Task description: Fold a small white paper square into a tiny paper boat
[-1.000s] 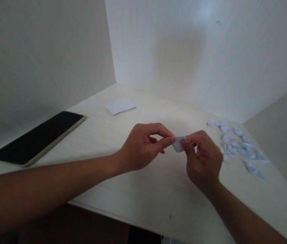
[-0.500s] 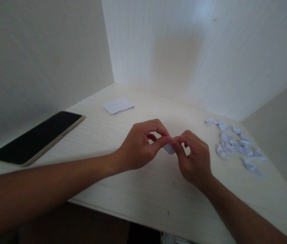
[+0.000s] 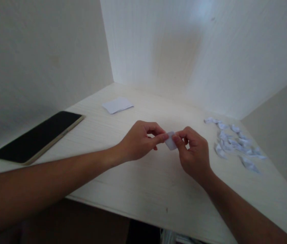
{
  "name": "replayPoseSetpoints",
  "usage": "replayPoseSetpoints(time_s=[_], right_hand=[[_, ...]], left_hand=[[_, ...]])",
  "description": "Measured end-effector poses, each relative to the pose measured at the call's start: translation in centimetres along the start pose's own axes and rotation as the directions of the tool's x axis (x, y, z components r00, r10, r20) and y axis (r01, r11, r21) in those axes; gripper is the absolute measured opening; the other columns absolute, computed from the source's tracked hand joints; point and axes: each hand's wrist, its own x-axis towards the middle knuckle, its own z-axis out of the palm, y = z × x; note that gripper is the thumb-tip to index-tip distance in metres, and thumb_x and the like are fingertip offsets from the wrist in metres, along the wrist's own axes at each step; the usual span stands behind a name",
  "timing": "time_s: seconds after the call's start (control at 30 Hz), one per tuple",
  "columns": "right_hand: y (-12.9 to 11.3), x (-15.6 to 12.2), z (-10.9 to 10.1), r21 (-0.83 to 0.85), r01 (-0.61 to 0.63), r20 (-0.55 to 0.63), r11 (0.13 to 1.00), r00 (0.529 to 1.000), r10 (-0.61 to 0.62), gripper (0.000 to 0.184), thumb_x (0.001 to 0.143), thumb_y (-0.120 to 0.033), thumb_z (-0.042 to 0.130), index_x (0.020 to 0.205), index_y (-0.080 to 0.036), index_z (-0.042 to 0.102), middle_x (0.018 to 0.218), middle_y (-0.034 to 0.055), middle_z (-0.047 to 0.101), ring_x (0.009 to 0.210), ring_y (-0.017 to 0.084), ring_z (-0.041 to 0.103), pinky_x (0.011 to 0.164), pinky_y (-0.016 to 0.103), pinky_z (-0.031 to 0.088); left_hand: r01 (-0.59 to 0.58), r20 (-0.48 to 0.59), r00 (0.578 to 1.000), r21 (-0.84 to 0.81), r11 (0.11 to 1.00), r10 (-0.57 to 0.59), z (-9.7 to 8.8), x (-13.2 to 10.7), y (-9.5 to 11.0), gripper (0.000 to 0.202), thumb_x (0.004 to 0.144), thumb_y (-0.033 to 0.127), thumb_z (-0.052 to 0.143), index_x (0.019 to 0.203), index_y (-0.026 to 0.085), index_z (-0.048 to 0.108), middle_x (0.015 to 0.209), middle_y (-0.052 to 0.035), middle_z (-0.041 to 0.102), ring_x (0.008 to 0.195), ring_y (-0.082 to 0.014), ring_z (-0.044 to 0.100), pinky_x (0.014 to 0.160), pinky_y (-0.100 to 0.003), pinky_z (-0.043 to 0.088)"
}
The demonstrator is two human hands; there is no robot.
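Note:
A small white piece of paper (image 3: 170, 142) is held above the table between both hands. My left hand (image 3: 143, 140) pinches its left edge between thumb and forefinger. On the opposite edge, my right hand (image 3: 193, 149) grips it with thumb and fingertips. Off to the right lies a loose group of twisted white paper pieces (image 3: 231, 144), nearest to my right hand. A flat stack of white paper slips (image 3: 118, 105) rests on the table beyond my left hand.
A dark-screened phone (image 3: 39, 135) in a pale case lies at the left, beside the wall panel. White panels (image 3: 156, 44) enclose the back and sides of the white table (image 3: 138, 189). Its front edge runs below my forearms.
The paper between my fingers now shows more of its face, with the fingertips farther apart. My left hand has shifted slightly up. The paper pieces and phone stay put.

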Motion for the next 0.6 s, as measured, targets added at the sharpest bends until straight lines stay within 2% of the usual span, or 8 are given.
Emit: replayPoseSetpoints(time_s=[0.13,0.37,0.47,0.6], right_hand=[[0.32,-0.09,0.09,0.019,-0.020,0.036,1.000,0.999,0.019,0.019,0.095,-0.021,0.064,0.077,-0.020,0.063,0.068,-0.0028,0.055,0.064,0.013,0.048,0.061,0.029,0.036],[0.72,-0.12,0.23,0.074,-0.061,0.171,0.995,0.984,0.048,0.017,0.099,-0.027,0.059,0.084,-0.019,0.063,0.070,-0.0027,0.062,0.061,0.012,0.053,0.058,0.027,0.040],[0.78,-0.17,0.26,0.084,-0.083,0.186,0.993,0.980,0.067,0.018,0.098,-0.026,0.058,0.083,-0.019,0.064,0.070,-0.0020,0.063,0.062,0.012,0.055,0.058,0.026,0.041],[0.78,-0.30,0.26,0.084,-0.116,0.158,0.990,0.982,0.101,0.018,0.098,-0.024,0.058,0.081,-0.019,0.064,0.067,-0.0025,0.062,0.059,0.012,0.054,0.056,0.027,0.040]], left_hand=[[-0.007,-0.015,1.000,0.023,1.000,0.008,-0.31,0.20,0.07,0.020,0.081,0.030,0.078,0.072,0.013,0.073,0.069,-0.0033,0.068,0.053,-0.0102,0.060,0.050,-0.022,0.053],[-0.020,0.047,0.999,0.063,0.998,0.017,-0.35,0.23,-0.01,0.022,0.080,0.031,0.078,0.068,0.014,0.071,0.067,-0.0023,0.067,0.053,-0.0091,0.058,0.047,-0.018,0.049],[-0.003,0.074,0.997,0.066,0.998,-0.002,-0.31,0.25,-0.36,0.022,0.081,0.031,0.077,0.069,0.014,0.071,0.068,-0.0025,0.069,0.052,-0.0090,0.059,0.046,-0.017,0.049],[0.070,0.132,0.988,0.048,0.996,-0.076,-0.23,0.21,-0.54,0.030,0.085,0.041,0.075,0.074,0.013,0.074,0.069,-0.0053,0.073,0.050,-0.0103,0.060,0.043,-0.019,0.051]])
